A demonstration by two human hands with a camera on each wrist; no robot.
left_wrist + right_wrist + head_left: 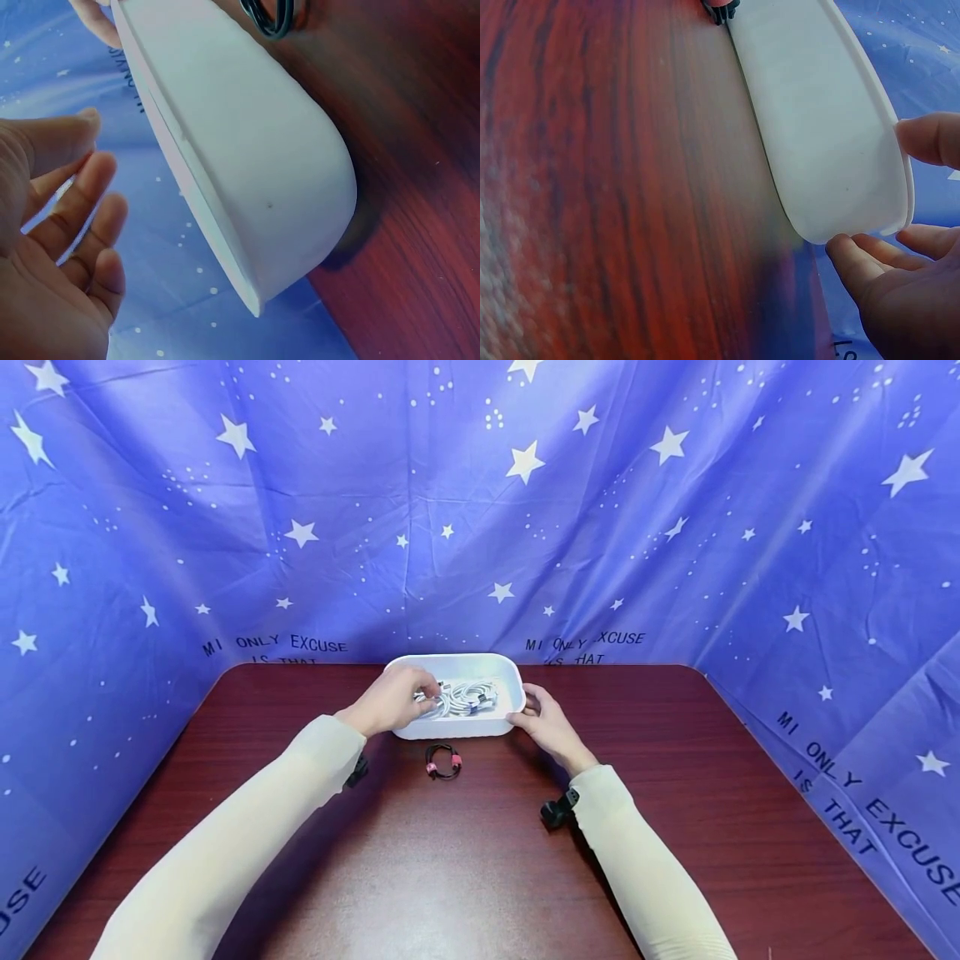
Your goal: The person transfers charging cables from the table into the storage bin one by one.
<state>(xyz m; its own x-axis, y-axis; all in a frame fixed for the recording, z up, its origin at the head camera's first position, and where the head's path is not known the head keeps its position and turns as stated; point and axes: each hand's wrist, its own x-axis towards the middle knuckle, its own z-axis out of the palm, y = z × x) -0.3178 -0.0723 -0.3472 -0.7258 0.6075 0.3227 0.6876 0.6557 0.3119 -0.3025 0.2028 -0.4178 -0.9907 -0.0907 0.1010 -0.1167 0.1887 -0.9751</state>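
A white plastic bin (457, 727) stands near the table's back edge with several coiled white cables (472, 697) inside. Over its left end hangs my left hand (399, 698). In the left wrist view that left hand (64, 217) has loosely bent fingers, thumb near the index finger, and no object shows between them. My right hand (551, 724) holds the bin's right end. The right wrist view shows its thumb (930, 139) at the rim and its fingers against the end wall. In front of the bin lies a coiled black cable with pink-red ends (456, 762).
The dark red wooden table (450, 868) reaches back to a blue cloth (420, 510) with white stars, which also hangs along both sides. A small black device (557, 812) is strapped to my right wrist, another (357, 772) to my left.
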